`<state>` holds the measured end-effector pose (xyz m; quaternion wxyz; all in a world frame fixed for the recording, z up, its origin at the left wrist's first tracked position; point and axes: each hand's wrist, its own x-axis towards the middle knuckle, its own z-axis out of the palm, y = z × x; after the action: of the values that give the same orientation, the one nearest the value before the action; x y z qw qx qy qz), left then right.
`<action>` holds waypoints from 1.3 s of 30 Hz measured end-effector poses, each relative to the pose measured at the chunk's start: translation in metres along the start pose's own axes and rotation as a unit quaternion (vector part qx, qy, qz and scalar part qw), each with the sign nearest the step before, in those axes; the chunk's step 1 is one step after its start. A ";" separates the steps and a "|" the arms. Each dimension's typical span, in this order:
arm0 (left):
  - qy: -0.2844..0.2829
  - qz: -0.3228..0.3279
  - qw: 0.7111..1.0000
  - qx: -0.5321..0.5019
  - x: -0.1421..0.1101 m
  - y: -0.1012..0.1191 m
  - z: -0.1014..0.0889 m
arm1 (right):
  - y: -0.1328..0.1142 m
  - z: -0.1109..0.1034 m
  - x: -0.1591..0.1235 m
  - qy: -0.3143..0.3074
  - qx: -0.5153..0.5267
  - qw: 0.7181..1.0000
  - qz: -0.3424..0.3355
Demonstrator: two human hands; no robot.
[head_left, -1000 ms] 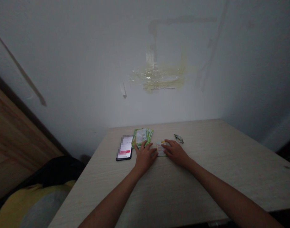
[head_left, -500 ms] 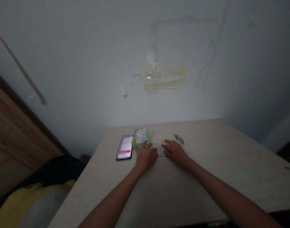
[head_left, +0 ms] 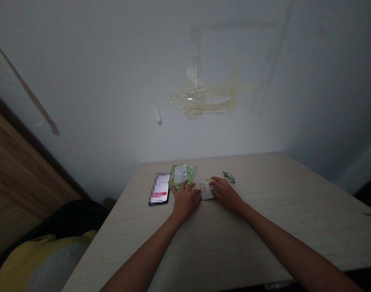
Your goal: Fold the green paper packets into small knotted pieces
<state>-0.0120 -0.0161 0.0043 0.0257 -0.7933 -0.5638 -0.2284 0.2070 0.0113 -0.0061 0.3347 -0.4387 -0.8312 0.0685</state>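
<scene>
A small pale printed packet [head_left: 206,190] with a bit of yellow at its top lies between my hands. My right hand [head_left: 227,195] has its fingers over the packet's right side and grips that edge; the thumb is hidden. My left hand [head_left: 185,199] rests on the table with its fingers spread, the fingertips at the packet's left edge. Just beyond the left fingers lies a fanned pile of green and white packets [head_left: 180,174]. Past my right hand is a small crumpled green wrapper [head_left: 228,177].
A phone [head_left: 160,190] with a lit screen lies left of the packets on the pale wooden table [head_left: 264,182]. Behind stands a wall with peeling tape [head_left: 203,99]. At lower left are a yellow and grey cloth item [head_left: 48,263] and a wooden panel [head_left: 15,174].
The packet's right side has lifted slightly, with my right fingers shifting a little up and right. My left hand and the pile have stayed put.
</scene>
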 end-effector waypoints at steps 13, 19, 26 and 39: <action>-0.001 0.000 1.000 0.001 0.000 -0.001 0.000 | 0.008 0.002 0.000 -0.027 0.008 1.000 -0.007; -0.003 -0.004 1.000 0.001 0.001 0.001 -0.002 | 0.009 0.004 0.000 -0.025 0.000 1.000 -0.010; -0.010 -0.002 1.000 -0.004 0.001 -0.001 -0.001 | 0.006 0.003 -0.001 -0.020 -0.009 1.000 -0.016; -0.013 -0.007 1.000 -0.001 0.001 0.000 -0.003 | 0.005 0.003 0.000 -0.020 -0.008 1.000 -0.021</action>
<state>-0.0123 -0.0161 0.0076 0.0154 -0.7922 -0.5695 -0.2188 0.2088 0.0148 -0.0105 0.3160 -0.4222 -0.8472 0.0637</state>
